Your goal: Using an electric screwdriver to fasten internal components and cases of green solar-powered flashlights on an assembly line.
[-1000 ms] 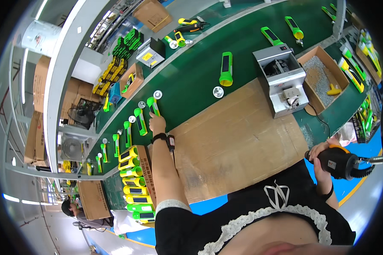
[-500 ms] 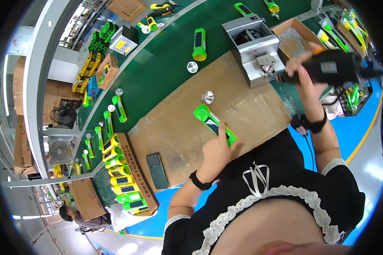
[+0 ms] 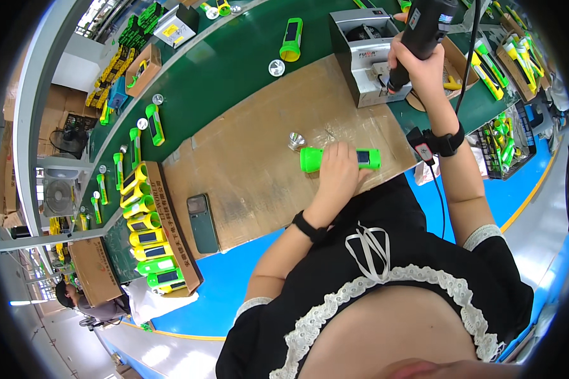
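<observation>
My left hand [image 3: 339, 169] is closed over a green flashlight body [image 3: 311, 160] lying sideways on a cardboard sheet [image 3: 253, 139]. The dark panel on the body shows just right of my fingers. Beside its wide end sits a silver reflector cup [image 3: 296, 141]. In my raised right hand [image 3: 423, 66] is a black electric screwdriver [image 3: 428, 26], tilted with its tip down to the left. That tip is close to the front of a grey metal box machine [image 3: 368, 54]; I cannot tell whether they touch.
A dark phone [image 3: 202, 222] lies left on the cardboard. Beyond it, a carton [image 3: 178, 237] holds several yellow and green flashlights. Another green flashlight [image 3: 291, 39] and a round reflector [image 3: 276, 67] are on the green bench. A black crate [image 3: 526, 142] of parts stands at right.
My right hand has brought the screwdriver left and up to the machine's front. My left hand has turned the flashlight body from slanting to nearly level and now wraps over it.
</observation>
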`<state>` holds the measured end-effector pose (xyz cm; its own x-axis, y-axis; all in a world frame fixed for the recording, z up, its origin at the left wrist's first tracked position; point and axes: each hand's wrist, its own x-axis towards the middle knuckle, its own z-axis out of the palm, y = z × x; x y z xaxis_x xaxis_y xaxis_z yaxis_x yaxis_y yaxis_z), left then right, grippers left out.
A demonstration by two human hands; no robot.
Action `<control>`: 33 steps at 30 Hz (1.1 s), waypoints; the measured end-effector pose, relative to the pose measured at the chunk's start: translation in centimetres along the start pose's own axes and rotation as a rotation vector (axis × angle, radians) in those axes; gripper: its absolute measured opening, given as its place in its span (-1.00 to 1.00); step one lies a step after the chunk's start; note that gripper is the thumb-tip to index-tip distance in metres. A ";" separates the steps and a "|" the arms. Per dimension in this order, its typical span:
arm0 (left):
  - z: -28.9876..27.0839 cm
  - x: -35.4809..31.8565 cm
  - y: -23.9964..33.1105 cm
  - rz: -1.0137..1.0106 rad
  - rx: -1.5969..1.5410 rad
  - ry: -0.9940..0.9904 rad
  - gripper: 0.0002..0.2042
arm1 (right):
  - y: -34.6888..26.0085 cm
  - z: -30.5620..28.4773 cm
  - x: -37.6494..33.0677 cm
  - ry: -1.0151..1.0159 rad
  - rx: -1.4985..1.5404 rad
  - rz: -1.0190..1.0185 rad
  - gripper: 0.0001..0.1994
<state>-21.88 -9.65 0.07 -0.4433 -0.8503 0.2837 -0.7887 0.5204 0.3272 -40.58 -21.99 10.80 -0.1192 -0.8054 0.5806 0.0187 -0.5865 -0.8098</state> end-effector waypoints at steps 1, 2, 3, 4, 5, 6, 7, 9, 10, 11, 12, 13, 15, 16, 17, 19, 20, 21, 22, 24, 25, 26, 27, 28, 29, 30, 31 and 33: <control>0.7 0.1 0.0 -0.002 0.016 0.059 -0.46 | -0.3 -0.2 -0.7 -0.043 0.081 0.035 -0.60; 1.4 0.1 0.0 -0.005 0.031 0.117 -0.46 | -0.7 -0.3 -1.7 -0.060 0.133 0.061 -0.60; 1.9 0.3 0.3 -0.014 0.097 0.147 -0.46 | -1.3 -0.5 -3.1 -0.055 0.206 0.064 -0.58; 2.2 0.3 0.4 -0.029 0.084 0.147 -0.46 | -2.0 -0.6 -4.6 -0.056 0.284 0.073 -0.56; 2.4 0.4 0.4 -0.025 0.116 0.184 -0.47 | -2.5 -0.7 -6.2 -0.085 0.345 0.061 -0.50; 2.7 0.5 0.4 -0.020 0.148 0.221 -0.48 | -2.7 -1.0 -7.8 -0.113 0.405 0.048 -0.43; 2.8 0.4 0.3 -0.038 0.149 0.207 -0.49 | -2.9 -0.7 -9.1 -0.119 0.439 -0.003 -0.46; 2.9 0.4 0.1 -0.054 0.140 0.219 -0.49 | -3.5 -0.4 -10.9 -0.125 0.397 -0.007 -0.46; 2.8 0.4 0.0 -0.048 0.142 0.233 -0.49 | -3.7 -0.4 -11.5 -0.124 0.378 0.001 -0.45; 2.7 0.3 0.0 -0.048 0.143 0.232 -0.47 | -3.8 -0.4 -11.9 -0.125 0.387 0.007 -0.46; 2.9 0.4 0.0 -0.052 0.138 0.233 -0.47 | -3.8 -0.4 -12.1 -0.129 0.384 0.011 -0.46; 3.1 0.4 -0.1 -0.047 0.137 0.245 -0.46 | -3.8 -0.3 -12.2 -0.127 0.383 0.019 -0.46; 3.1 0.4 -0.1 -0.044 0.141 0.259 -0.45 | -3.6 -0.2 -12.4 -0.127 0.386 0.024 -0.46; 2.9 0.4 0.0 -0.052 0.128 0.246 -0.43 | -3.5 -0.1 -12.5 -0.121 0.376 0.024 -0.47; 2.8 0.3 0.0 -0.061 0.116 0.233 -0.42 | -3.3 0.0 -12.5 -0.114 0.368 0.023 -0.47; 2.8 0.2 0.0 -0.069 0.119 0.242 -0.41 | -3.0 0.2 -12.7 -0.111 0.352 0.028 -0.48; 2.8 0.1 0.0 -0.074 0.114 0.249 -0.40 | -2.8 0.3 -12.8 -0.104 0.329 0.036 -0.48; 2.9 0.1 0.1 -0.077 0.084 0.252 -0.40 | -2.5 0.3 -13.1 -0.106 0.346 0.031 -0.48; 3.1 0.1 0.0 -0.102 0.053 0.221 -0.38 | -1.9 0.4 -13.3 -0.092 0.285 0.047 -0.47; 3.1 0.1 0.4 -0.081 0.046 0.223 -0.36 | -1.1 0.0 -13.5 -0.069 0.198 0.078 -0.48; 3.5 0.1 0.3 -0.068 0.055 0.229 -0.35 | -0.9 0.0 -13.6 -0.081 0.196 0.069 -0.49; 3.9 -0.1 0.2 -0.056 0.062 0.232 -0.33 | -0.9 0.0 -13.6 -0.092 0.192 0.063 -0.50; 3.8 0.1 0.6 -0.062 0.083 0.221 -0.32 | -1.1 -0.1 -13.4 -0.102 0.211 0.054 -0.51; 3.7 0.2 0.9 -0.079 0.108 0.211 -0.31 | -0.9 -0.1 -13.3 -0.120 0.237 0.048 -0.53; 3.7 0.1 0.6 -0.080 0.132 0.215 -0.30 | -0.3 0.2 -13.7 -0.108 0.177 0.055 -0.55; 3.5 0.1 0.6 -0.085 0.144 0.216 -0.30 | -0.2 0.3 -13.6 -0.111 0.190 0.053 -0.55; 3.4 0.1 0.6 -0.089 0.147 0.204 -0.31 | -0.2 0.4 -13.5 -0.126 0.201 0.055 -0.56; 3.3 0.0 0.6 -0.090 0.149 0.192 -0.31 | -0.2 0.6 -13.4 -0.140 0.212 0.056 -0.56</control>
<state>-23.79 -9.61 -2.68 -0.2904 -0.8548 0.4301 -0.8820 0.4135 0.2262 -38.35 -11.10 3.20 0.0261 -0.8326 0.5532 0.2310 -0.5334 -0.8137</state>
